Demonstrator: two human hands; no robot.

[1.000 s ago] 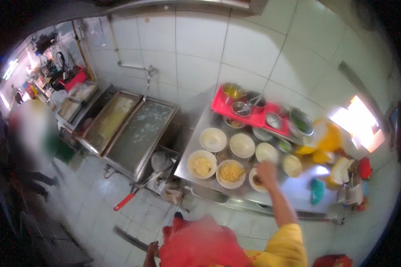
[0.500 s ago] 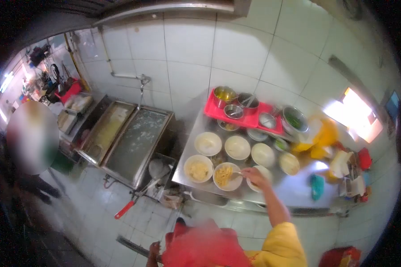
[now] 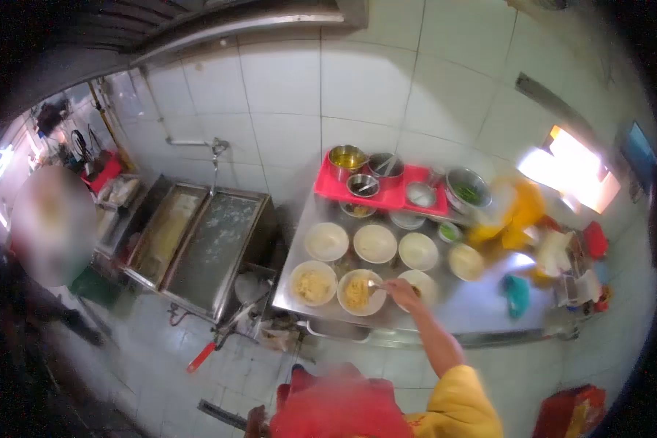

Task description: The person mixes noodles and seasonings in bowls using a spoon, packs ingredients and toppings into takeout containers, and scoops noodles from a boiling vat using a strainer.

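Note:
My right hand (image 3: 401, 293) is closed round the handle of a metal spoon (image 3: 377, 286), whose end reaches into a white bowl of yellowish food (image 3: 356, 293). Another bowl of similar food (image 3: 313, 283) stands to its left. Partly behind my right hand is a third bowl (image 3: 422, 286) with something dark in it. Farther back stand several pale bowls, among them one at the left (image 3: 325, 241) and one in the middle (image 3: 375, 244). My left hand (image 3: 255, 417) hangs low by the red apron, dark and partly cut off; its fingers cannot be made out.
A red tray (image 3: 393, 196) with metal containers stands at the back of the steel table (image 3: 460, 315). Two water-filled basins (image 3: 210, 248) are to the left, near a red-handled tool (image 3: 201, 356). A person (image 3: 53, 226) stands at far left. A teal cloth or bag (image 3: 516, 296) lies at right.
My right hand has moved left from the bowl with dark contents to the bowl of yellowish food, with the spoon now reaching in. The camera view has shifted slightly.

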